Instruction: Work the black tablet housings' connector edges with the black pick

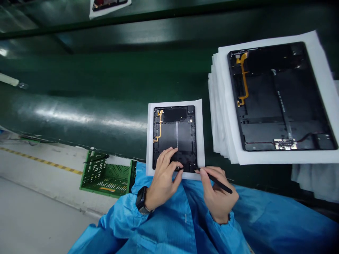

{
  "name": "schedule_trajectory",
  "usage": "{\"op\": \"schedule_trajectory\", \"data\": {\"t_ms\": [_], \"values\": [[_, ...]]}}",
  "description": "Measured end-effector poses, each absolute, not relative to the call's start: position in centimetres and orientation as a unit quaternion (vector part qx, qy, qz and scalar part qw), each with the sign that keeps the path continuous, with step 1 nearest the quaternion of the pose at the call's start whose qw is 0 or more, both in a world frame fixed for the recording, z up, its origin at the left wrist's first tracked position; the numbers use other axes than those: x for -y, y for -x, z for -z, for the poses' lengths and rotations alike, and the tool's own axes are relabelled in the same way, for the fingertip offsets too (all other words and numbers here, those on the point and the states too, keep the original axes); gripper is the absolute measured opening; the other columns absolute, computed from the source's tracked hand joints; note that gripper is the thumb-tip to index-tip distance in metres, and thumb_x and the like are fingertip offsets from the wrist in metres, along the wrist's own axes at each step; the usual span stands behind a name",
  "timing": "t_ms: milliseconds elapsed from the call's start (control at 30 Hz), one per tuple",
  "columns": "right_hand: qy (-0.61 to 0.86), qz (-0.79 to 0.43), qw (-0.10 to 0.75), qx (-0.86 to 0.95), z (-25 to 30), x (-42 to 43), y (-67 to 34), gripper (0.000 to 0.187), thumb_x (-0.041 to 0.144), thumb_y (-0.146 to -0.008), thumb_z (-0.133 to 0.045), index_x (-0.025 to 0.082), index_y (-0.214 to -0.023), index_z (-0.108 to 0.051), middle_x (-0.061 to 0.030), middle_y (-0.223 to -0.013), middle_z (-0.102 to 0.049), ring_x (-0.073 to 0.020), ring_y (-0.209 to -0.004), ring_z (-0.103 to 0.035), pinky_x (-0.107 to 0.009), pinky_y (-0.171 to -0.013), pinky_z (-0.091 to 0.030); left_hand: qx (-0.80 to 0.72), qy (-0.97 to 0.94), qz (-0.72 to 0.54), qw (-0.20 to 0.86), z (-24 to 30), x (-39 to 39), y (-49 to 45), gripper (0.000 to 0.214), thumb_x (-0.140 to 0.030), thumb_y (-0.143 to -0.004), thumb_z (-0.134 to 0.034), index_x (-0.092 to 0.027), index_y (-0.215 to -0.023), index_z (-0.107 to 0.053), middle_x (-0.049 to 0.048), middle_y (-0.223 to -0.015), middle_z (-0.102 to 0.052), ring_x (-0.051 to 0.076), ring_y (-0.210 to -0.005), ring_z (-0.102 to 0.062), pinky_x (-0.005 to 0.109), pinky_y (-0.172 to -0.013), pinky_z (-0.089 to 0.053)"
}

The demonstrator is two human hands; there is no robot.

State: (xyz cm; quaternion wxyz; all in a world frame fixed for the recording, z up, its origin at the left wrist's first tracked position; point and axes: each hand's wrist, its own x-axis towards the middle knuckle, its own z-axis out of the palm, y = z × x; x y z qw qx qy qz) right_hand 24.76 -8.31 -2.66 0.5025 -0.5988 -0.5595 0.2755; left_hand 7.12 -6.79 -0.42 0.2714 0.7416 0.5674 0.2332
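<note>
A black tablet back frame [174,135] with an orange flex cable lies on a white foam sheet [200,134] at the near edge of the dark green belt. My left hand [162,181] rests on its lower part, fingers bent and pressing down near the bottom edge. My right hand [218,192] is closed in a pinch on a thin black tool [219,183], whose tip points at the frame's lower right corner. I wear blue sleeves and a black wrist watch [141,200].
A second, larger-looking black frame [278,95] lies on top of a stack of white foam sheets [219,123] at the right. A green plastic crate [106,173] stands on the floor at the left. Another sheet with a part [108,6] lies at the far top.
</note>
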Motion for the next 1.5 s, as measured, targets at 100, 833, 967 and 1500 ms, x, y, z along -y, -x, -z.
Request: {"op": "schedule_trajectory", "data": {"t_ms": [100, 833, 967, 1500], "values": [[0.595, -0.270, 0.491, 0.577, 2.6, 8.5, -24.7, 0.017, 0.005, -0.088, -0.071, 0.021, -0.095, -0.072, -0.0037, -0.085, -0.073, -0.0207, -0.082, -0.068, -0.038, -0.075, -0.050, -0.563, -0.745, -0.235, 0.270, 0.4, 6.9, -7.0, 0.014, -0.014, -0.098, -0.058, -0.021, -0.109, -0.062, 0.0107, -0.154, -0.049, 0.028, -0.152, -0.034, 0.057, -0.123, -0.038], [0.574, -0.151, 0.426, 0.682, 1.1, 7.2, -24.9, 0.025, 0.000, -0.084, -0.073, 0.017, -0.103, -0.069, -0.0079, -0.087, -0.071, -0.0222, -0.084, -0.067, -0.039, -0.075, -0.054, -0.511, -0.778, -0.279, 0.238, 1.3, 7.3, -5.6, 0.029, -0.007, -0.095, -0.060, -0.018, -0.122, -0.061, 0.0134, -0.148, -0.057, 0.027, -0.150, -0.042, 0.060, -0.124, -0.036], [0.577, -0.148, 0.413, 0.689, 0.8, 7.1, -25.0, 0.023, 0.001, -0.085, -0.072, 0.016, -0.102, -0.068, -0.0079, -0.087, -0.070, -0.0221, -0.084, -0.067, -0.039, -0.076, -0.054, -0.504, -0.786, -0.273, 0.231, 1.3, 7.5, -5.5, 0.033, -0.006, -0.095, -0.059, -0.019, -0.125, -0.061, 0.0139, -0.149, -0.056, 0.028, -0.150, -0.041, 0.061, -0.123, -0.037], [0.552, -0.311, 0.436, 0.639, 1.1, 7.9, -24.1, 0.021, 0.005, -0.090, -0.069, 0.023, -0.102, -0.071, -0.0051, -0.090, -0.072, -0.0216, -0.088, -0.067, -0.040, -0.077, -0.053, -0.488, -0.803, -0.264, 0.217, 1.5, 7.5, -4.7, 0.038, -0.008, -0.094, -0.059, -0.018, -0.131, -0.059, 0.0139, -0.145, -0.061, 0.026, -0.148, -0.044, 0.056, -0.123, -0.038]]}}
